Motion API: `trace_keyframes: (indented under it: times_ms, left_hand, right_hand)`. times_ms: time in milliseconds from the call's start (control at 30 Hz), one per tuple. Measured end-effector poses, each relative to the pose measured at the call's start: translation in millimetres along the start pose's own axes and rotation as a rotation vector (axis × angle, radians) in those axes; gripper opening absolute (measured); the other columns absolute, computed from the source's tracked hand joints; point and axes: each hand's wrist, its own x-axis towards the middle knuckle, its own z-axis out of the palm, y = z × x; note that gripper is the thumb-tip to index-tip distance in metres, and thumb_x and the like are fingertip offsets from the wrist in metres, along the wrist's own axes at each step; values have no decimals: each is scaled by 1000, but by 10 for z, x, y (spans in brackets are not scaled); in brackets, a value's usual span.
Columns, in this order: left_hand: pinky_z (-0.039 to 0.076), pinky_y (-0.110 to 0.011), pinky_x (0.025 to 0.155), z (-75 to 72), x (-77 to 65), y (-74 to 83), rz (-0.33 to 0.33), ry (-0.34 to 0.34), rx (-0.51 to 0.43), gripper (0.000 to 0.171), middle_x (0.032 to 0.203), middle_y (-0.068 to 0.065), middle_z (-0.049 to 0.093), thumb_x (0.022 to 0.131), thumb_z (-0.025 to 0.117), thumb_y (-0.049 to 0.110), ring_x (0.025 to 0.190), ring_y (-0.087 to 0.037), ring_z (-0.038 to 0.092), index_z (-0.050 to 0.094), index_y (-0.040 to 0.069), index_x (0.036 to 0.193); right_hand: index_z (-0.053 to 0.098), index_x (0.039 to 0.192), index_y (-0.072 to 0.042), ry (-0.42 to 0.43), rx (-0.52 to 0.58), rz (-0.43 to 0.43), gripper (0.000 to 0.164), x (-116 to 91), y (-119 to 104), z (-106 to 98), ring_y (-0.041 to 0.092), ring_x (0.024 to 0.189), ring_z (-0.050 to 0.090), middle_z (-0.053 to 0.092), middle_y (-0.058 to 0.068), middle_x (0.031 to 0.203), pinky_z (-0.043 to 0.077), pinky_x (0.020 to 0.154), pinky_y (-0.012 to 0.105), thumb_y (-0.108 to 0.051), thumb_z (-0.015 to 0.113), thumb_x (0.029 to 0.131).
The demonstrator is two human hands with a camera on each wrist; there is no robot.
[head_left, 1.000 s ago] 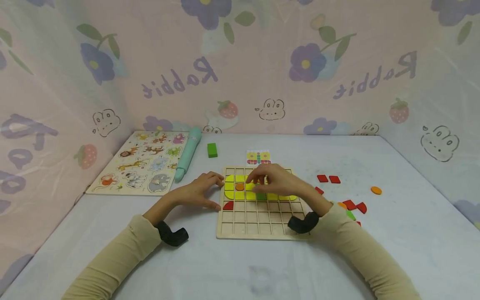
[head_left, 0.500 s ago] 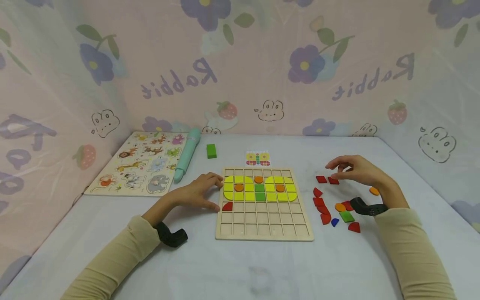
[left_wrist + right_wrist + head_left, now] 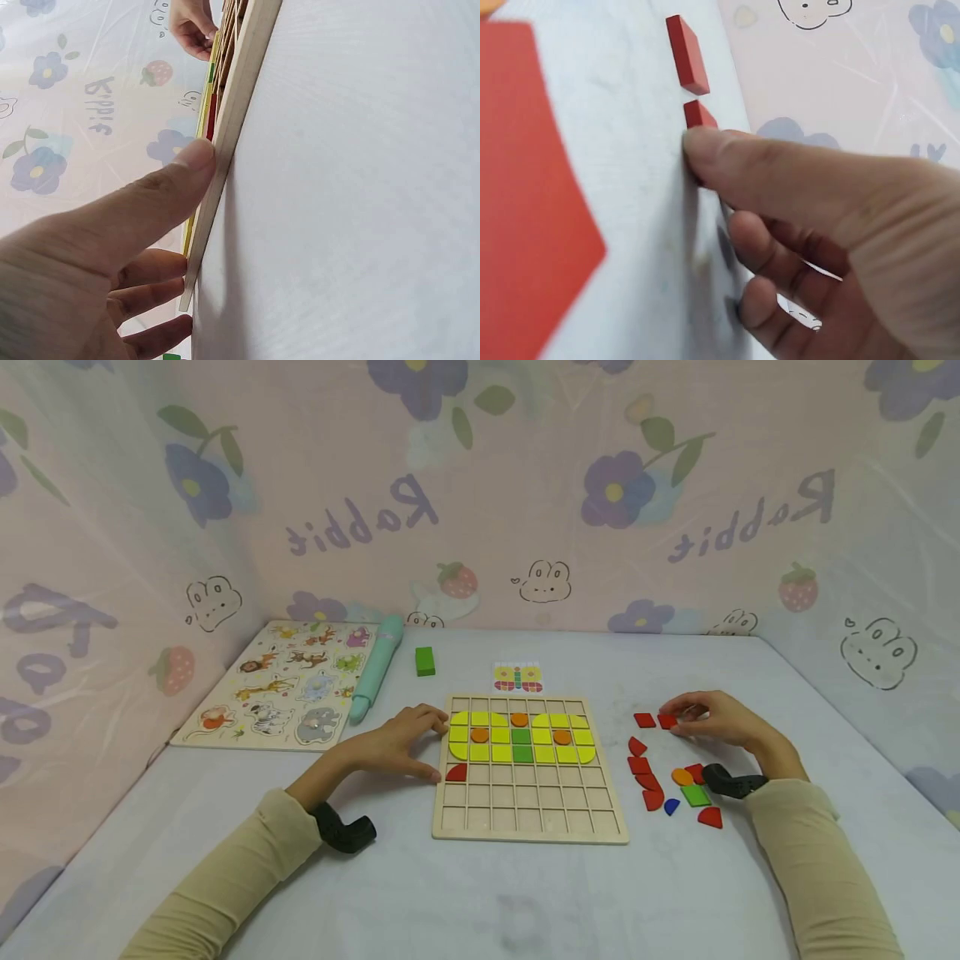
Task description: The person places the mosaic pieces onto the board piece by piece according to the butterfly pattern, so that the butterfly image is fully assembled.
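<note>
Your right hand pinches a flat red wooden square tile on the table, right of the square wooden grid board. Your left hand, fingers relaxed, rests against the board's left edge.

The grid board is pale, unfinished-looking wood with a matt face, and the yellow tiles set in it and the loose red square tile look like painted wood with a smooth, low-sheen coat. The worktop carries a smooth, faintly mottled white covering, matt in finish. The backdrop is a printed sheet with a thin glossy film creased over it, and the sleeves are soft beige knit cloth.
</note>
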Motion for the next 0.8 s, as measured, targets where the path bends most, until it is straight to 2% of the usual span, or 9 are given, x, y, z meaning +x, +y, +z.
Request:
trace_keyframes:
  times_ms: [233,367,533,667,800]
  left_hand:
    - [26,-50,107,0,6,10,-15,-6,-9,63,140,-12,36,75,77,37,129,-33,32,49,7,122]
    - [27,-50,106,5,5,2,-6,-3,-1,63,140,-13,37,75,77,37,128,-34,33,49,6,122]
    - [28,-51,105,-4,-3,8,1,3,2,63,139,-14,37,75,76,39,126,-34,34,49,6,121]
    - [27,-51,105,-13,0,21,-3,-2,-10,63,140,-13,37,75,76,39,127,-34,33,49,6,121]
    - [27,-51,105,-14,-1,19,-4,-3,-12,63,139,-13,37,75,76,40,127,-34,33,49,6,122]
  right_hand:
    - [65,110,-2,22,-35,5,38,41,-25,24,21,84,51,65,8,98,45,69,23,-27,71,83]
    - [65,110,-3,62,-37,-30,39,66,-200,22,22,86,52,65,7,96,45,70,26,-30,71,83]
    - [66,108,-7,119,-26,-106,31,129,-666,122,21,84,54,63,5,91,46,68,30,-23,72,82]
    - [68,104,-9,112,2,-183,29,179,-1118,381,19,79,52,62,3,89,45,65,29,-23,75,79]
    - [69,100,-9,76,37,-307,27,205,-1521,718,17,77,53,64,0,88,44,66,28,-20,77,77]
